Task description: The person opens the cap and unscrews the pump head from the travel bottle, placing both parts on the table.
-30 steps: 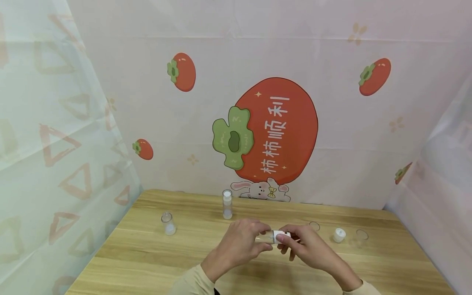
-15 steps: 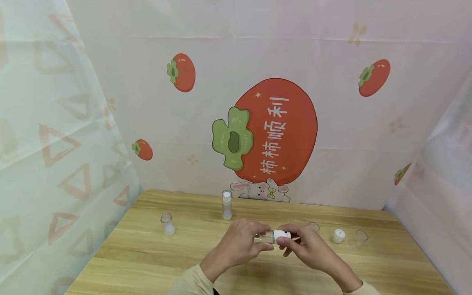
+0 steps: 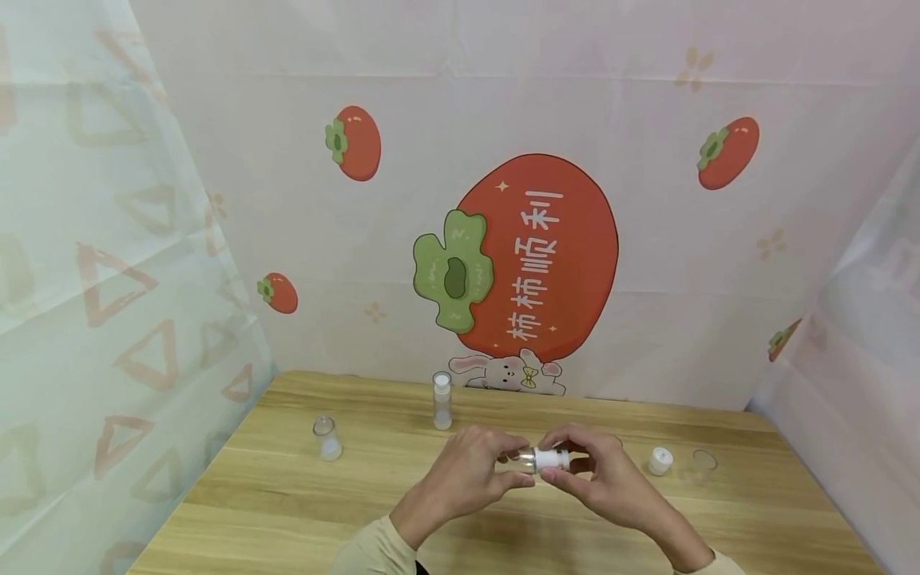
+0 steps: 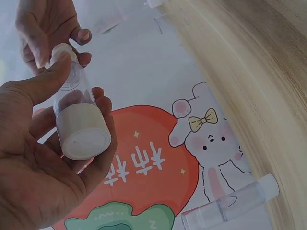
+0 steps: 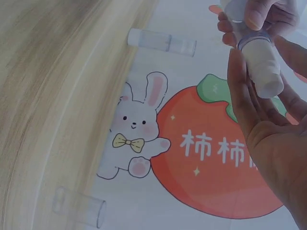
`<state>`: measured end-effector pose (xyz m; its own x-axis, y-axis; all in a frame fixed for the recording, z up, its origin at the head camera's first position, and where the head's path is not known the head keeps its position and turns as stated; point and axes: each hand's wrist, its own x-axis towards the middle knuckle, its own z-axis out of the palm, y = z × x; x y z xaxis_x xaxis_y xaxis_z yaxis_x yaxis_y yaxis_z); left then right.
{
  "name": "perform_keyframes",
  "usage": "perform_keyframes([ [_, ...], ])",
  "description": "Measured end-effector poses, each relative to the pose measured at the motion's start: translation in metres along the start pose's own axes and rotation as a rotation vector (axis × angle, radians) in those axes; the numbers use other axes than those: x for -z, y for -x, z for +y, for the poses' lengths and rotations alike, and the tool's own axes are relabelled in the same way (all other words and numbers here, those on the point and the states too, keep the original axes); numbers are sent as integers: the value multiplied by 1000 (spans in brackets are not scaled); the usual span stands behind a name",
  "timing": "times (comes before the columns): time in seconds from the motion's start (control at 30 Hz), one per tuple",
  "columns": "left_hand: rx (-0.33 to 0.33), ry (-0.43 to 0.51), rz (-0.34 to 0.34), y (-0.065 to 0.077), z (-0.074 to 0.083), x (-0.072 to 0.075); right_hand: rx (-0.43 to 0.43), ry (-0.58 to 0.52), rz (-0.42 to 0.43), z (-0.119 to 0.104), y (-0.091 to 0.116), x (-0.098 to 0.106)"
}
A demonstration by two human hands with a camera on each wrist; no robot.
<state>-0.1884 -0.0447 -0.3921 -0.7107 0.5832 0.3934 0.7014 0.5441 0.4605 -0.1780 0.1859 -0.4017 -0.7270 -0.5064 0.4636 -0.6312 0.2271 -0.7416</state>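
Note:
A small clear pump bottle [image 3: 526,461] lies sideways between both hands above the table. My left hand [image 3: 470,471] grips its clear body, thumb and fingers curled round it. The left wrist view shows the bottle's white base [image 4: 84,134] toward the camera. My right hand [image 3: 611,479] pinches the white pump top [image 3: 550,459] between thumb and fingers. In the right wrist view the white pump top [image 5: 263,67] points down over the right palm, and the left hand [image 5: 283,21] is at the body's far end. The fingers partly hide the bottle.
Another clear bottle with white parts [image 3: 442,403] stands upright near the table's back edge. To the left is a clear container with a white bottom [image 3: 328,441]. A white cap [image 3: 660,461] and a clear cover [image 3: 705,461] are at the right. A persimmon-printed cloth [image 3: 647,335] hangs behind.
My right hand has shifted its fingers on the white pump top and turned slightly, showing more of the top. The left hand stays about where it was, still holding the body.

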Motion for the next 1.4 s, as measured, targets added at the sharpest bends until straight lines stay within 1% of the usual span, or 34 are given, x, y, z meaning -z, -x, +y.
perform_keyframes([
  [0.33, 0, 13, -6, 0, -1, -1, -13, 49, 77, -3, -3, -4],
  [0.5, -13, 7, 9, 0, -1, -1, -43, 70, 102, -4, -3, -4],
  [0.6, -16, -7, 21, 1, 0, 0, -78, 74, 108, -4, -2, -2],
  [0.73, -15, -16, 44, 1, 1, 1, -121, 61, 68, -4, 0, 1],
  [0.9, -24, -16, 74, 1, 0, 3, -113, -1, -24, -4, -1, 5],
  [1.03, -23, -16, 80, 0, -1, 3, -110, -72, -72, -4, -1, 7],
  [1.17, -14, -2, 70, 0, 0, 2, -93, -115, -88, -3, -1, 7],
  [1.4, 5, 0, 47, 0, -1, 1, -45, -99, -67, -3, 0, 5],
])
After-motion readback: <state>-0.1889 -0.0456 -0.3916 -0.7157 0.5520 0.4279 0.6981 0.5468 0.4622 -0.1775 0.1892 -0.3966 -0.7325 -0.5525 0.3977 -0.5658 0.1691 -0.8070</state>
